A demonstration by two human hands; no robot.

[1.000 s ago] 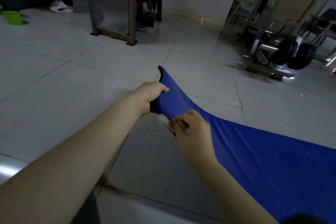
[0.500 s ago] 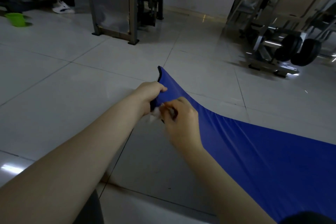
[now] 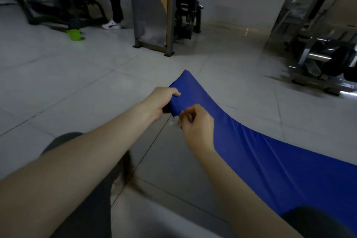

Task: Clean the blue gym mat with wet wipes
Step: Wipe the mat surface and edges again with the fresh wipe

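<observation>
Both hands are held out in front, close together, at the lifted end of the blue gym mat (image 3: 270, 160). The left hand (image 3: 163, 100) is curled round the mat's edge, with the thumb on top, and that end is held up off the tiled floor (image 3: 77, 87). The right hand (image 3: 199, 123) is just beside it. It is curled too, and a small white wet wipe (image 3: 173, 121) is pinched in its fingers and seems to be pressed to the mat's edge. The rest of the mat runs off to the right of the hands and sinks low to the floor. The step in hand looks to be the wiping of the raised edge. Next, the wipe would likely need to be slid along that edge or onto the wide blue face with a firm push, while the mat is held steady by the left hand. How dirty the wipe is cannot be told, as it is small and blurred.
</observation>
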